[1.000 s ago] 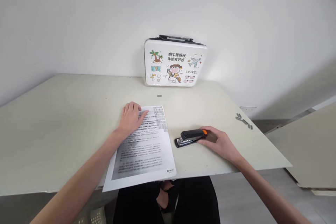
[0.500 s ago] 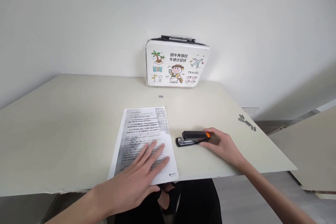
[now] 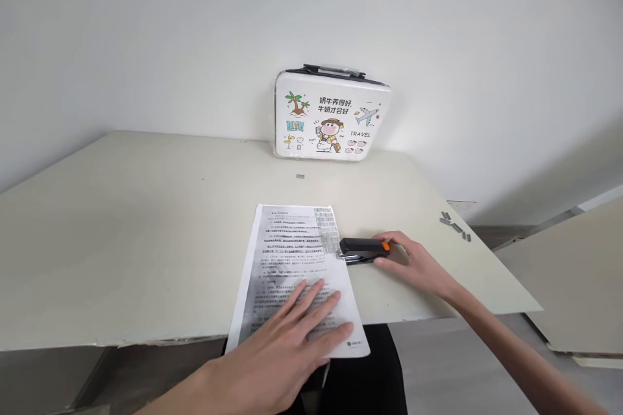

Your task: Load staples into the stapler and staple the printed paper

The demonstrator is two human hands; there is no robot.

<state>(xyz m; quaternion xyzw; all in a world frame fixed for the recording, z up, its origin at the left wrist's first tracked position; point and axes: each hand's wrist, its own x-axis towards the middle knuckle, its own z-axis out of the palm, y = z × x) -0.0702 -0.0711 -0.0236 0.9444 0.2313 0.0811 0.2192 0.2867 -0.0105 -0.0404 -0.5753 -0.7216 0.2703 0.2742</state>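
My left hand (image 3: 285, 343) lies over the lower part of a printed paper sheet (image 3: 292, 253), its four fingers spread on top. The thumb sits at the front edge, partly hidden under the paper, which hangs over the table edge. Whether there is more than one sheet I cannot tell. A black stapler (image 3: 363, 248) with an orange rear end lies on the table, its nose at the sheet's right edge, the paper reaching into its mouth. My right hand (image 3: 409, 262) grips the stapler's rear between thumb and fingers.
A white case with cartoon prints (image 3: 333, 120) stands against the wall at the back of the table (image 3: 121, 240). One strip of staples (image 3: 300, 176) lies before it. Several more staple strips (image 3: 456, 227) lie near the right edge.
The sheet and my left hand have moved right and a little toward me, bringing the paper's right edge to the stapler. My right hand keeps its hold on the stapler.
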